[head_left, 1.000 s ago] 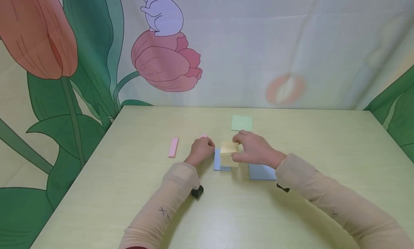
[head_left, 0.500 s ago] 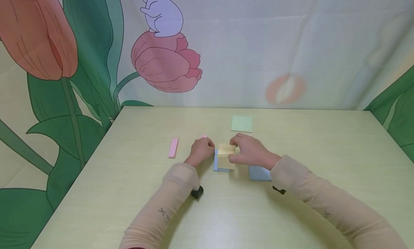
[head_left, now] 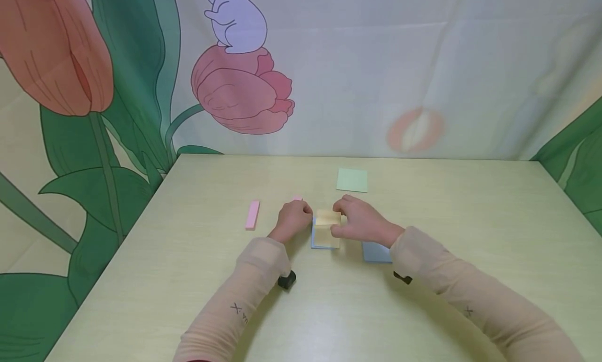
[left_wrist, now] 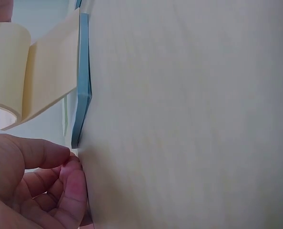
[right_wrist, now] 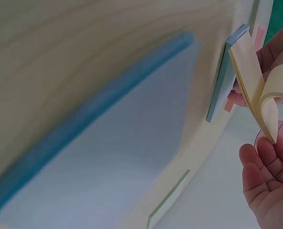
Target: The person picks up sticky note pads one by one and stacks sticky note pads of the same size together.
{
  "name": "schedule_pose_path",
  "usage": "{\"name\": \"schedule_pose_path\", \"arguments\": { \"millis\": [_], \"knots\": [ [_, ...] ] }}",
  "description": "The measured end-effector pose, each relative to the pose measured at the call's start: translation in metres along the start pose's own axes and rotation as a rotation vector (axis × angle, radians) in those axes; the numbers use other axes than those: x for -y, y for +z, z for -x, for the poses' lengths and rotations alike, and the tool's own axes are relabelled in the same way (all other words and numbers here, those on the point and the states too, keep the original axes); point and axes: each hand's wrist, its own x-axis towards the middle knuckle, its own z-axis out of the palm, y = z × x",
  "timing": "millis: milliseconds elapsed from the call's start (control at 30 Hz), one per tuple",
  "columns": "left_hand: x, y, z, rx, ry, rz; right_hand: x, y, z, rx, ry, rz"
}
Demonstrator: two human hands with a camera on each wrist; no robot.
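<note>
Pale yellow square paper pad (head_left: 324, 236) sits in the grasp of the person's right hand (head_left: 364, 219), to that hand's left, pinched between the thumb on its near side and fingers on its far side; the wrist views show its leaves bent apart, one part curling over. Nearest the person, beige sleeves (head_left: 213, 320) reach in above a light wood-grain worktop (head_left: 329, 315). Next, a blue square pad (head_left: 376, 252) lies flat, partly hidden beneath the right wrist. Slightly farther, the yellow pad is over a second blue pad (left_wrist: 83, 62), whose left and near edges show past it; whether the two touch is unclear. Just left of that second blue pad is the left hand (head_left: 292, 220), fingers curled and tips drawn together at its edge; I cannot tell whether they grip it. Farther left lies a narrow pink strip (head_left: 252, 215); another pink strip (head_left: 298, 198) peeks out beyond the left hand. Beyond both hands rests a pale green square pad (head_left: 352, 180), before a flower-printed cloth backdrop (head_left: 338, 80).
</note>
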Motion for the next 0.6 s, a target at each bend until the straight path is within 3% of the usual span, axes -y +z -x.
{"name": "schedule_pose_path", "arguments": {
  "millis": [600],
  "knots": [
    [-0.001, -0.001, 0.002, 0.003, -0.005, 0.014, -0.003, 0.012, -0.007, 0.004, -0.007, 0.082]
  ]
}}
